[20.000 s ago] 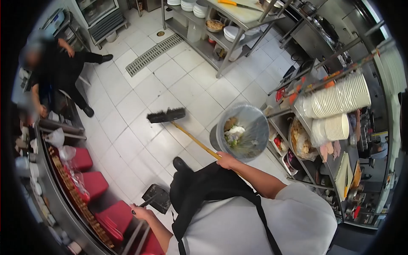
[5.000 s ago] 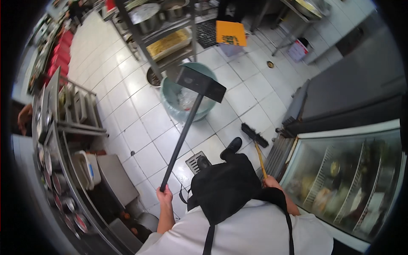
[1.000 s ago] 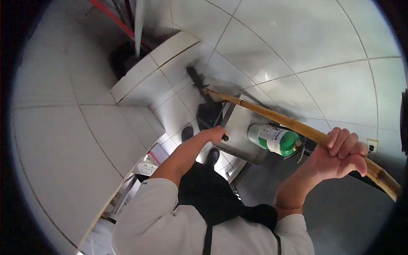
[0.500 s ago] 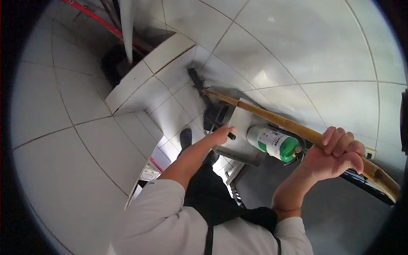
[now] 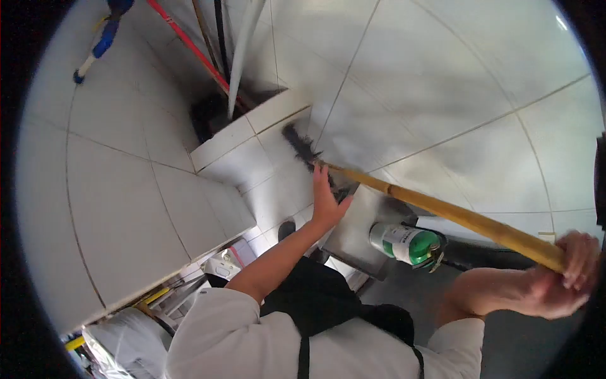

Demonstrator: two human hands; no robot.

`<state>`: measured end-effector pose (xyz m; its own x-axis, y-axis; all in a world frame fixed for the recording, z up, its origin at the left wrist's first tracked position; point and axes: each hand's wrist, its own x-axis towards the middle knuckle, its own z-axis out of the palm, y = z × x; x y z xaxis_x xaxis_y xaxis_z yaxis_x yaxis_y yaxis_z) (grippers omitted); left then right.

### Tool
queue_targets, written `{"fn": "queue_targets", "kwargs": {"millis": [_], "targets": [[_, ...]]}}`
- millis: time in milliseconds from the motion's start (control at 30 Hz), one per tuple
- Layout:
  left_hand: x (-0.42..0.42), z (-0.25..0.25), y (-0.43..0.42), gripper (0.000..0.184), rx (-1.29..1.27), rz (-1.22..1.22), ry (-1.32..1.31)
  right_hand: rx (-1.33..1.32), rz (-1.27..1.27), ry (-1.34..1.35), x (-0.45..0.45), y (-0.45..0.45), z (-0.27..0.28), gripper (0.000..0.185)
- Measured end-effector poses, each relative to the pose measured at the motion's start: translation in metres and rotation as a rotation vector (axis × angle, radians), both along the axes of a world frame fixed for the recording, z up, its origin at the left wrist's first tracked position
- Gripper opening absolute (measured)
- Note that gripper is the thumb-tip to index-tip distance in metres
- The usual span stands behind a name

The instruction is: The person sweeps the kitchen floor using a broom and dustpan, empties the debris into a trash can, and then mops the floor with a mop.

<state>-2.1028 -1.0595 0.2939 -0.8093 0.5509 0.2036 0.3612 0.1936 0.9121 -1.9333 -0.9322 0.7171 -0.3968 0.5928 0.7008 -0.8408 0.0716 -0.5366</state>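
Grn/wht cylinder (image 5: 406,244), blk apron (image 5: 315,292)

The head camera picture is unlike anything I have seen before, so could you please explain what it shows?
There is no machine here: a person wears the camera on their head, and it looks forward and down past their own arms. The sides are the person's own. The right hand grips a broom near the upper end of its long wooden handle. The left hand is open beside the broom's dark bristles; I cannot tell whether it touches the broom. Near the middle, a green and silver cylinder shows against a metal surface, though I cannot tell whether it lies or stands. At upper left, a red pole leans in a tiled corner.
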Motion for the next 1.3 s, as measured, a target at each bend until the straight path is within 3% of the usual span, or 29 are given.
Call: {"fn": "queue_targets", "kwargs": {"millis": [100, 200, 300, 367, 400, 433, 500, 533, 567, 600, 667, 733, 800, 833, 900, 1000, 1100, 1133, 1200, 1267, 1300], "targets": [[-0.011, 0.064, 0.047, 0.082, 0.187, 0.054, 0.12, 0.173, 0.04, -0.004, 0.04, -0.012, 0.063, 0.036], [-0.023, 0.099, 0.064, 0.066, 0.208, -0.162, 0.438, 0.291, -0.019, 0.024, 0.079, -0.023, 0.101, 0.035], [-0.041, 0.15, 0.072, 0.054, 0.299, 0.022, 0.466, 0.317, -0.097, 0.102, 0.107, -0.024, 0.113, 0.034], [-0.068, 0.165, 0.081, 0.057, 0.262, 0.166, 0.469, 0.383, -0.147, 0.144, 0.105, -0.017, 0.103, 0.035], [-0.078, 0.17, 0.082, 0.059, 0.239, 0.238, 0.466, 0.412, -0.171, 0.161, 0.099, -0.011, 0.092, 0.035], [-0.089, 0.167, 0.08, 0.062, 0.21, 0.269, 0.404, 0.5, -0.383, 0.118, 0.082, -0.007, 0.072, 0.034], [-0.114, 0.153, 0.072, 0.069, 0.161, 0.337, 0.286, 0.216, -0.505, 0.269, 0.035, 0.004, 0.009, 0.042], [-0.117, 0.151, 0.063, 0.072, 0.158, 0.335, 0.285, 0.088, -0.362, 0.161, -0.003, 0.0, -0.02, 0.036], [-0.113, 0.146, 0.05, 0.076, 0.152, 0.334, 0.283, 0.019, -0.531, 0.143, -0.052, 0.005, -0.053, 0.03], [-0.107, 0.138, 0.035, 0.08, 0.135, 0.331, 0.276, -0.228, -0.393, 0.082, -0.081, 0.015, -0.085, 0.02], [-0.1, 0.123, 0.003, 0.087, 0.114, 0.358, 0.13, -0.031, -0.654, -0.181, -0.138, 0.021, -0.119, 0.005], [-0.101, 0.105, -0.017, 0.09, 0.152, 0.426, -0.031, -0.043, -0.496, -0.26, -0.177, 0.028, -0.171, 0.007], [-0.12, 0.075, -0.027, 0.093, 0.118, 0.534, 0.0, -0.047, -0.438, -0.349, -0.215, 0.023, -0.223, 0.007], [-0.134, 0.065, -0.029, 0.095, 0.099, 0.589, 0.014, -0.026, -0.444, -0.402, -0.23, 0.018, -0.251, 0.012], [-0.161, 0.062, -0.029, 0.097, 0.142, 0.623, 0.056, 0.302, -0.584, -0.529, -0.259, 0.017, -0.313, 0.013], [-0.207, 0.078, -0.029, 0.097, 0.244, 0.576, 0.144, 0.083, -0.355, -0.567, -0.326, 0.004, -0.367, 0.023], [-0.258, 0.08, -0.029, 0.095, 0.242, 0.525, 0.256, -0.64, -0.136, -1.123, -0.37, 0.003, -0.384, 0.043], [-0.279, 0.081, -0.032, 0.094, 0.213, 0.511, 0.305, -0.717, 0.063, -1.151, -0.375, -0.004, -0.375, 0.049], [-0.318, 0.083, -0.031, 0.069, 0.214, 0.375, 0.312, -0.876, 0.453, -1.184, -0.369, -0.02, -0.318, 0.062], [-0.353, 0.065, -0.032, 0.054, 0.147, 0.089, 0.192, -0.494, 0.349, -0.571, -0.376, -0.047, -0.26, 0.086], [-0.364, 0.056, -0.032, 0.033, 0.035, 0.102, 0.117, -0.277, 0.29, -0.48, -0.386, -0.05, -0.227, 0.094]]}}
